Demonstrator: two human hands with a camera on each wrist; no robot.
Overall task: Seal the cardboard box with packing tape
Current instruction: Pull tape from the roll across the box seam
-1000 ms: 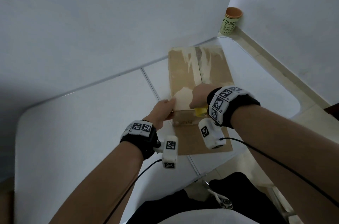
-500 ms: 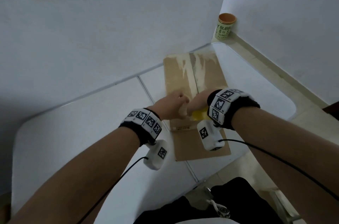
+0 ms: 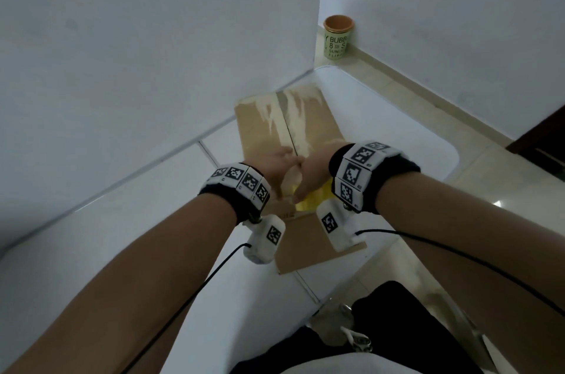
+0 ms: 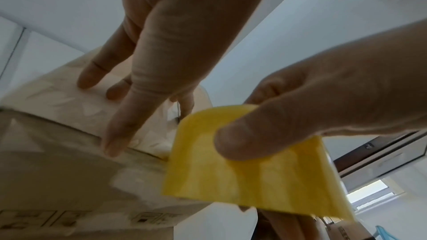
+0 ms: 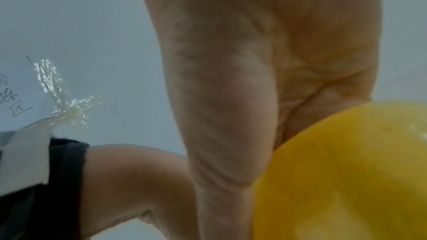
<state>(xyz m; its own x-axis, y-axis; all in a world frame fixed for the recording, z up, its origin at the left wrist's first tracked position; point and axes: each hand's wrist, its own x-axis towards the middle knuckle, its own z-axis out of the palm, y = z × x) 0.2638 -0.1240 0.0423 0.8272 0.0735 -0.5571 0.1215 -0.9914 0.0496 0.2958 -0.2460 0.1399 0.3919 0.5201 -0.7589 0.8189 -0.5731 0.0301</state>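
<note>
left hand (image 4: 148, 46) flat on the box (image 3: 284, 135), fingers straight, pinning the tape; right hand (image 4: 323, 105) pinches the yellow roll (image 4: 251, 169). best to hold the flaps closed and pull the roll taut along the seam.

Head view: high, tilted forward and down over both forearms onto the white bench (image 3: 91, 251) in a wall corner. Left wrist view: very near, low, looks along the left hand (image 4: 161, 43) over the cardboard box (image 4: 46, 152); shares the yellow tape roll (image 4: 254, 171) with the right wrist view. Right wrist view: pressed close to the right hand (image 5: 242, 61), facing left towards the wall.
</note>
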